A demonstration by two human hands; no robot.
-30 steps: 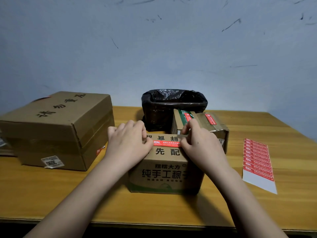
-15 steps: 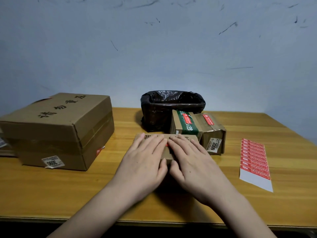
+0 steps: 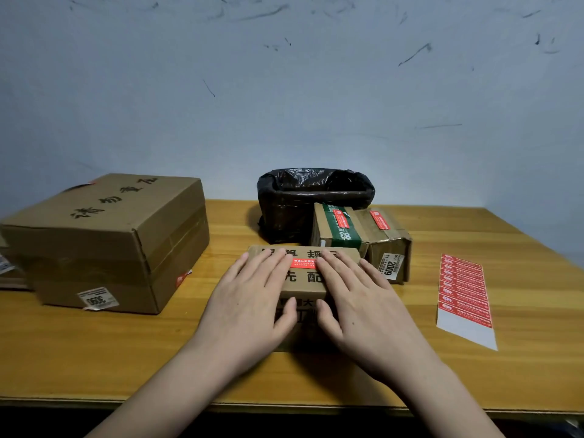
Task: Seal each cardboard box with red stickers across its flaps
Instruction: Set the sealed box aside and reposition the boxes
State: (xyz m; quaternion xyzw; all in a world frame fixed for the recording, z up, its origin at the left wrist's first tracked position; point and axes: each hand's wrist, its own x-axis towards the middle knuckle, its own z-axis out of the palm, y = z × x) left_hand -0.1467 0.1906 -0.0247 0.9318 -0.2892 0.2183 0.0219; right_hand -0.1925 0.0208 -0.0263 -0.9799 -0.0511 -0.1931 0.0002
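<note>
A small cardboard box with black printed characters stands at the table's middle front. A red sticker lies across its top seam. My left hand rests flat on the box's left half, fingers spread. My right hand lies flat on its right half, fingertips touching the sticker's right end. Neither hand holds anything. Behind stand a green-taped box and a brown box, each bearing a red sticker. A sheet of red stickers lies to the right.
A large cardboard box occupies the table's left side. A bin lined with a black bag stands at the back centre against the blue-grey wall. The wooden table ends close to my body.
My hands went from gripping the box's top edges to lying flat on its lid. Since half a second ago they have slid slightly apart, uncovering the middle of the sticker.
</note>
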